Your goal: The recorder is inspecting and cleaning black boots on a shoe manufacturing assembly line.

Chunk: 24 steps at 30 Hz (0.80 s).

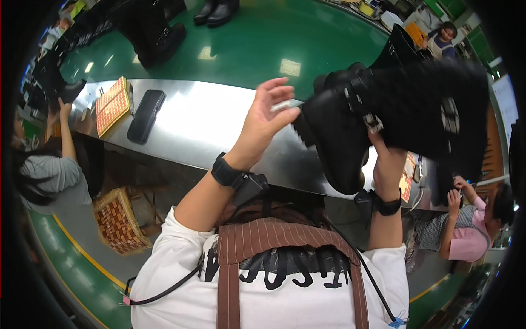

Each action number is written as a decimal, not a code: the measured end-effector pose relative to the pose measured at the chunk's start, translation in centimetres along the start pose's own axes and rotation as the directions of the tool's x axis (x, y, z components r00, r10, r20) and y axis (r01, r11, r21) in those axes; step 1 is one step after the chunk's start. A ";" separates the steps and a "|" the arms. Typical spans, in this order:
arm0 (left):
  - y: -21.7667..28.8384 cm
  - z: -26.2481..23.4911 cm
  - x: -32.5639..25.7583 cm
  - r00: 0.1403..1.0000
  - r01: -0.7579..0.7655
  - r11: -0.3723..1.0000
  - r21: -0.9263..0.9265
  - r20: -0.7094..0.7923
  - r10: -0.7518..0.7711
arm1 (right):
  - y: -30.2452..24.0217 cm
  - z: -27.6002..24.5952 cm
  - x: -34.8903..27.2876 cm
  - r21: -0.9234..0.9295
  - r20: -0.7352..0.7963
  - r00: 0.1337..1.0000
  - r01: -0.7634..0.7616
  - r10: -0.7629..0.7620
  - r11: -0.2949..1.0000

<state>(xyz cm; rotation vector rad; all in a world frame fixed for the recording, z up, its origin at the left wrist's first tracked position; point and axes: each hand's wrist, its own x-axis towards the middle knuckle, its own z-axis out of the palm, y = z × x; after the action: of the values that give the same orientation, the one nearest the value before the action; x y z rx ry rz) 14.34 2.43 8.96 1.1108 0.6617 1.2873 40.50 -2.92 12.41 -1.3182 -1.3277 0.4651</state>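
Shiny, Soft and Bumpy

The bench (189, 107) is smooth, shiny metal. Past its far edge, the green top (252, 49) is glossy and shows bright patches of light. Over the bench's right half, the held boot (334, 120) looks like leather, with a soft shine on the foot, a duller leg and a bumpy sole (303, 127). Its buckles (373, 122) are shiny metal. Near the bench's left end, the phone (146, 116) has a smooth, glossy face, and the checked pad (114, 107) looks like paper. By the near edge, the striped apron (263, 236) and white shirt (296, 307) are matt cloth. Further left, the seat (120, 219) is woven and rough.
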 end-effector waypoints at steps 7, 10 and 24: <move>-3.4 2.3 -3.6 0.930 -0.353 0.596 0.721 0.342 0.137 | 1.0 2.5 -0.4 -0.411 0.405 0.913 0.226 -0.045 0.883; -5.2 2.6 -3.4 0.912 -0.410 0.350 0.842 0.392 0.123 | 2.8 1.0 -2.4 -0.291 0.374 0.927 0.079 0.037 0.953; -3.4 -0.6 -1.6 0.929 -0.223 0.502 0.836 0.338 -0.149 | 6.1 4.1 -3.7 -0.292 0.369 0.902 -0.114 0.222 0.950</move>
<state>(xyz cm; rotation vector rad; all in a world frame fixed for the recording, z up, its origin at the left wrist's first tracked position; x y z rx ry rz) 14.81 1.31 5.33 2.1639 1.0420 0.6644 38.37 -2.62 4.48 -1.6298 -1.6619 0.7271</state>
